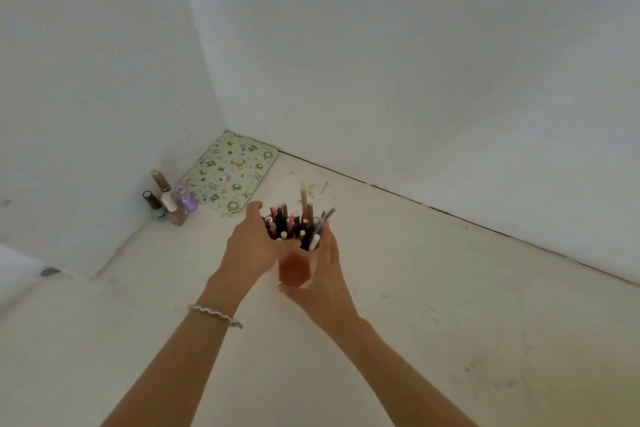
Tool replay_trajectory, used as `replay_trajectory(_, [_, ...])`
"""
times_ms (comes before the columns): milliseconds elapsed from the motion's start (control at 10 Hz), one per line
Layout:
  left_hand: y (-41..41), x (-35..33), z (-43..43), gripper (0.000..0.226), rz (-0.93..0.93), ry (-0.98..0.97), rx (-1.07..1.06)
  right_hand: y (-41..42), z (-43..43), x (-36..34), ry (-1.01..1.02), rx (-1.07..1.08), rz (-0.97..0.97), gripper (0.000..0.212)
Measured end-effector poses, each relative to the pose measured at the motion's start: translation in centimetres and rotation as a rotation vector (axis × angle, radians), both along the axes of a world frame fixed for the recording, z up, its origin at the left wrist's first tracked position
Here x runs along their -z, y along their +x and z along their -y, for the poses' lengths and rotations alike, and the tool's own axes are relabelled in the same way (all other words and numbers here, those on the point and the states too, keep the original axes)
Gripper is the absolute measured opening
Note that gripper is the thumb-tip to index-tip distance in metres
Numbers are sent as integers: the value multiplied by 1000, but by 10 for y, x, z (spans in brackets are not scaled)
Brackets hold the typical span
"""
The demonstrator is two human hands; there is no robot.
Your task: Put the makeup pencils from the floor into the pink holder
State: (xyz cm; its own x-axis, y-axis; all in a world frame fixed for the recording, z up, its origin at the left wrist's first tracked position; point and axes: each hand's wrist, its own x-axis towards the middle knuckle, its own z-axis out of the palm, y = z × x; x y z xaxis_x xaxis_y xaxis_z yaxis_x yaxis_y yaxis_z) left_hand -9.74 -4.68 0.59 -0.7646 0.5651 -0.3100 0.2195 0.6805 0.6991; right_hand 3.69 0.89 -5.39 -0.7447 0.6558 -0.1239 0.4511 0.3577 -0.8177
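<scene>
The pink holder stands upright on the pale floor between my two hands. Several makeup pencils stick up out of its top, black, pink and tan ones, one tan pencil taller than the rest. My left hand curls round the holder's left side near the rim, with the thumb up by the pencils. My right hand wraps the holder's right side, with fingers up along the pencils at the rim. A beaded bracelet sits on my left wrist. No loose pencil shows on the floor.
Several nail-polish bottles stand in the corner by the left wall. A green floral mat lies flat in the corner behind the holder. White walls close in on the left and back; bare floor stretches to the right and front.
</scene>
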Motion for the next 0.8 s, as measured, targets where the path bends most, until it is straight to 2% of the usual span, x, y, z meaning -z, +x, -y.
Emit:
replay_trajectory(100, [-8, 6, -10, 65, -30, 34, -71, -25, -6, 2, -20, 60, -64, 118])
replay_trajectory(200, [-24, 4, -27, 53, -1, 140, -119, -49, -24, 1, -31, 73, -90, 114])
replay_trajectory(500, [-113, 0, -111, 51, 11, 206, -70, -139, -99, 3, -25, 153, -89, 114])
replay_trajectory(700, [-133, 15, -127, 54, -35, 210, -18, -153, -107, 8, -4, 216, -57, 117])
replay_trajectory(800, [-129, 13, -122, 73, -18, 273, -4, -151, -105, 10, 6, 213, -112, 120])
